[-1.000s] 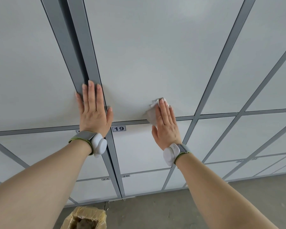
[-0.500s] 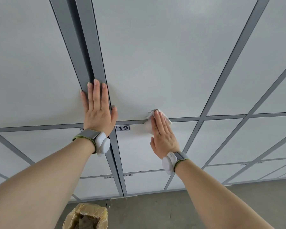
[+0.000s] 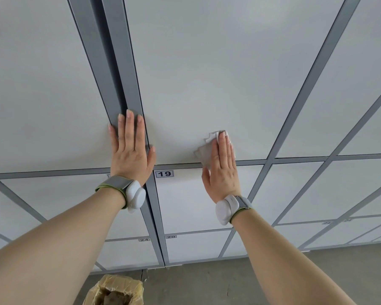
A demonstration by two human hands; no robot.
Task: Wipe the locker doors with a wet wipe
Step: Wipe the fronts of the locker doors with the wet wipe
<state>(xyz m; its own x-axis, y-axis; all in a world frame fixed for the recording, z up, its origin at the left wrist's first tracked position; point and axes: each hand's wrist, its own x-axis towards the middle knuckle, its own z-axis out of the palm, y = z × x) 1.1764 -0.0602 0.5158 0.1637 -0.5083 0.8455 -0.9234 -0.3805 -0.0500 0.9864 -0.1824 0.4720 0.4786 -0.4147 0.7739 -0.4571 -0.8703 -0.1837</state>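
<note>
Pressing a crumpled wet wipe (image 3: 204, 151) flat against the lower part of a large pale locker door (image 3: 207, 84) with the straight, close-set fingers of the right hand (image 3: 223, 170), the hand laid open rather than clenched. Wipe poking out above the fingertips and to their left, its lower end reaching the grey horizontal rail (image 3: 178, 165) under that door. Palm and thumb lying over the top of door 19 (image 3: 185, 205) below, right of its number label (image 3: 164, 173). Left hand (image 3: 130, 155) flat as well, grasping nothing, fingers pointing up along the grey upright post (image 3: 121, 62), thumb on the large door's left edge. White pucks on grey-green wrist straps (image 3: 116, 183) at both wrists. Lower down, smaller doors labelled 20 and possibly 24, the print being small. At the bottom, concrete floor (image 3: 273, 271) and a bin (image 3: 114, 291) lined with a yellowish bag, near the lockers' foot.
</note>
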